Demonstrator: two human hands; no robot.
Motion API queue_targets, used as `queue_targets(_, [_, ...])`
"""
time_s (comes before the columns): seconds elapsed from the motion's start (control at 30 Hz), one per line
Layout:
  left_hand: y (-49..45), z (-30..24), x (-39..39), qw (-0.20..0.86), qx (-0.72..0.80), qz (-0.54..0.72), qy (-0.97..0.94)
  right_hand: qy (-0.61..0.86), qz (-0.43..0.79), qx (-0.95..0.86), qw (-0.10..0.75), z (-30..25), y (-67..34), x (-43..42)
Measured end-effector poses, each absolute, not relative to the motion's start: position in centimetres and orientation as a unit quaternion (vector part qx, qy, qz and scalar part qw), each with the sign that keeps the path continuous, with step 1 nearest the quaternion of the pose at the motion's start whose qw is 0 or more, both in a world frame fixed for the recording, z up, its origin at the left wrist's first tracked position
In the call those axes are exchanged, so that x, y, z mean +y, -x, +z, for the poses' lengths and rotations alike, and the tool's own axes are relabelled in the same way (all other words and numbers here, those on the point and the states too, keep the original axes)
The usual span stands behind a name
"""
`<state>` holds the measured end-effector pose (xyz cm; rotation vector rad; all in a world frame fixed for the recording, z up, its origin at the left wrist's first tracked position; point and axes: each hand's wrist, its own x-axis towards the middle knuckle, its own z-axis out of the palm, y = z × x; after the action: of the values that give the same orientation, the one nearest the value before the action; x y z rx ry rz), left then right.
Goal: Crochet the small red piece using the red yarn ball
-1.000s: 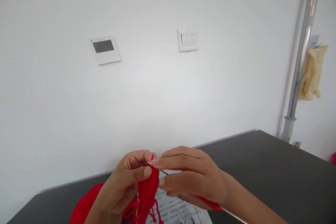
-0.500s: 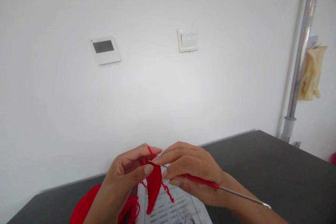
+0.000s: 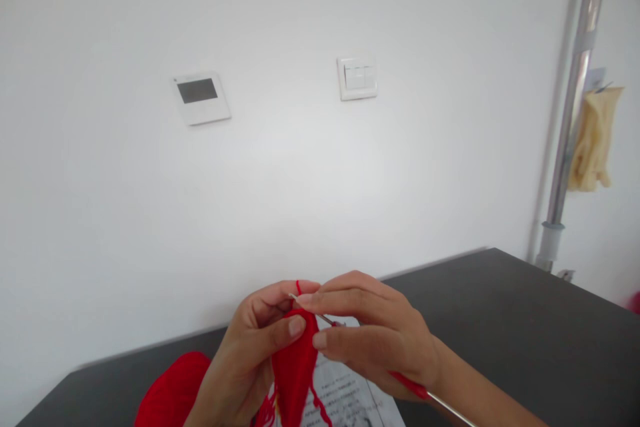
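Observation:
My left hand (image 3: pixel 260 340) pinches a red crocheted piece (image 3: pixel 296 373) near its top edge, thumb in front, with a strand of red yarn running over the index finger. In my right hand (image 3: pixel 375 333) is a crochet hook (image 3: pixel 410 384) with a red grip and metal ends. The hook's tip lies at the top of the piece, close to the left index finger. A thin red yarn tail (image 3: pixel 320 407) dangles beside the piece. Partly behind my left forearm sits a red ball of yarn (image 3: pixel 173 390).
A printed sheet (image 3: pixel 350 393) lies on the dark table (image 3: pixel 500 327) beneath my hands. On the white wall are a panel with a dark screen (image 3: pixel 203 99) and a light switch (image 3: pixel 357 79). A metal pole (image 3: pixel 573 120) and a hanging yellowish cloth (image 3: pixel 595 140) are at right.
My left hand and the crocheted piece have shifted slightly right. The piece now shows a wider face, and the hook's tip has moved up and right, its back end dropping lower.

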<state>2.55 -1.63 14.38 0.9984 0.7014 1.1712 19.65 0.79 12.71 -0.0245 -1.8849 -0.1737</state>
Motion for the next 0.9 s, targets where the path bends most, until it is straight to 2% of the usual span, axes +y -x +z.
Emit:
queue_targets(0.33, [-3.34, 14.56, -1.71, 0.573, 0.352, 0.587, -0.450, 0.032, 0.065, -0.797, 0.599, 13.03, -19.33, 0.52])
queue_targets(0.47, [-3.35, 14.60, -1.92, 0.551, 0.353, 0.606, -0.452, 0.027, 0.051, -0.807, 0.587, 13.37, -19.59, 0.19])
queue_targets(0.73, [-3.59, 14.74, -2.14, 0.591, 0.344, 0.574, -0.451, 0.031, -0.059, -0.802, 0.593, 12.64, -19.47, 0.19])
queue_targets(0.9, [-3.55, 14.96, -2.53, 0.562, 0.366, 0.591, -0.448, 0.033, -0.012, -0.790, 0.612, 13.07, -19.31, 0.16])
